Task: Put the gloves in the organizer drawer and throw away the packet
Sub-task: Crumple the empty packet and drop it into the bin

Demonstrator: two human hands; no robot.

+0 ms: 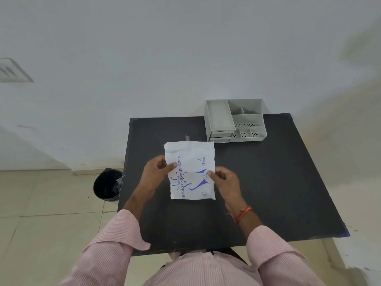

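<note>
Nearest, both hands hold the packet (189, 170) over the middle of the table (278, 182): the left hand (158, 172) pinches its left edge between thumb and curled fingers, and the right hand (223, 178) pinches its right edge, thumb on the printed face. The packet looks flat and sealed, its far end sagging toward the tabletop, and the gloves inside cannot be seen, so how full it is stays a guess. The likely trouble starts with the opening: the film is thin and slick, and a hard tear could split the side and spill a loose stack of gloves across the table or onto the floor. Such gloves cling together and slide, so a handful may shed a few on the way. Whether the packet has a tear notch or flap is too small to tell. To the left, on the floor, stands the bin (107, 184), partly hidden behind the table edge; an empty packet dropped from the table may drift and miss it. Farthest, the organizer (235, 120) sits at the back right, well apart from the hands. Its drawers (220, 137) appear closed, and their depth is hidden, so a bulky stack might jam one.
</note>
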